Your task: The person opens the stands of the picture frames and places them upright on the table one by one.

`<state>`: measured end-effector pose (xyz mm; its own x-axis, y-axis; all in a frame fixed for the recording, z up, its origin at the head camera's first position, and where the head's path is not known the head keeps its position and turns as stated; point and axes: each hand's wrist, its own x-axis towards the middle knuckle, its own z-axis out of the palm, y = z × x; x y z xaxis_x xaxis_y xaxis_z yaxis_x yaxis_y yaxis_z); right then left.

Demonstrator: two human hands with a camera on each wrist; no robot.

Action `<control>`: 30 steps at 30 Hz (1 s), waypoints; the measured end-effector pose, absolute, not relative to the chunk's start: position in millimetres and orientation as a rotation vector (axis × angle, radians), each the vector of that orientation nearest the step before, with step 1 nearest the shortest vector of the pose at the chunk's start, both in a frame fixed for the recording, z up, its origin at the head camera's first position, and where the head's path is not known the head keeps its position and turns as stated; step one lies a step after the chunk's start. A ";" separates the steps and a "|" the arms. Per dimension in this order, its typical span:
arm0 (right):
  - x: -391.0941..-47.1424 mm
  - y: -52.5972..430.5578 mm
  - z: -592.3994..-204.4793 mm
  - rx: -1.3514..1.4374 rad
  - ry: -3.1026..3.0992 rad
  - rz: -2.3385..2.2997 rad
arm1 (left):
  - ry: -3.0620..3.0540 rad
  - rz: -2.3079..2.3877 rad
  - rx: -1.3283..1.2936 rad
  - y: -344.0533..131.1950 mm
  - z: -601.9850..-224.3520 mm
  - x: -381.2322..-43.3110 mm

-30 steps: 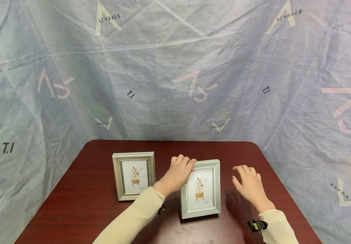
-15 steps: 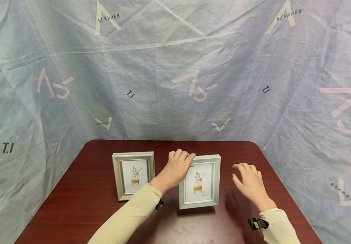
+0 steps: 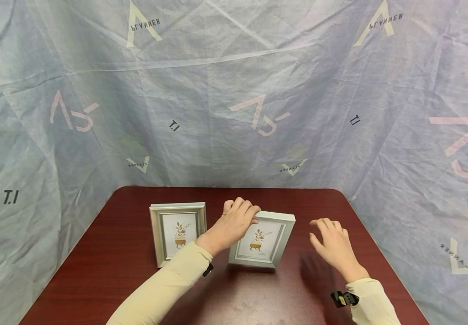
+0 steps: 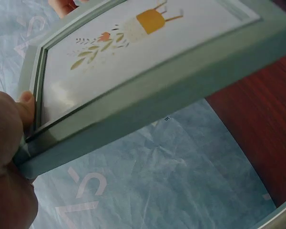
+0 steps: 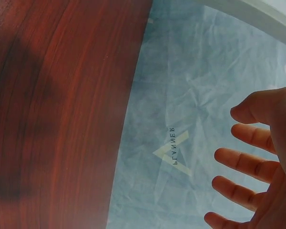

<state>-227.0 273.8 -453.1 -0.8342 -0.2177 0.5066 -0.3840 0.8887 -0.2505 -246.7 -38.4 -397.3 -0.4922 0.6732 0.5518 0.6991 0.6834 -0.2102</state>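
My left hand (image 3: pixel 234 225) grips a pale green picture frame (image 3: pixel 260 241) by its upper left corner. In the left wrist view, the thumb (image 4: pixel 26 107) lies on the front border of this picture frame. A flowerpot print shows behind its front, and it tilts with its lower edge swung back and left, a shadow beneath it. Left of it, a champagne-coloured picture frame (image 3: pixel 181 234) with a similar print stands upright, its lower right part hidden by my left forearm. To the right, my right hand (image 3: pixel 333 243) hovers with spread, relaxed fingers, holding nothing.
Both picture frames are over a dark red wooden table (image 3: pixel 108 266) with rounded far corners. A grey-blue printed cloth (image 3: pixel 217 99) hangs behind it and along both sides. Black straps with small devices (image 3: pixel 343 299) sit at the wrists.
My left hand has raised the pale green picture frame and drawn it slightly left, then tilted it so its lower edge swings away. The right hand has barely moved; the champagne-coloured picture frame stays put.
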 end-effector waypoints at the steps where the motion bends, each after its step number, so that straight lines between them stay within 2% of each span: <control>1: -227.2 273.7 -453.2 0.441 -2.579 0.476 | -2.282 -0.049 -1.054 -39.0 -396.7 -246.4; 14: -228.9 272.5 -455.4 0.594 -2.502 0.453 | -2.135 -0.012 -1.143 -46.9 -394.3 -250.5; 30: -230.1 271.6 -456.7 0.655 -2.481 0.462 | -2.019 0.049 -1.201 -54.3 -391.4 -251.4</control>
<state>-230.1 271.6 -456.7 -0.7434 -0.3544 0.5673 -0.5347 0.8244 -0.1858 -251.4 -54.3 -391.4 -0.2576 0.7626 0.5934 0.7326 0.5546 -0.3946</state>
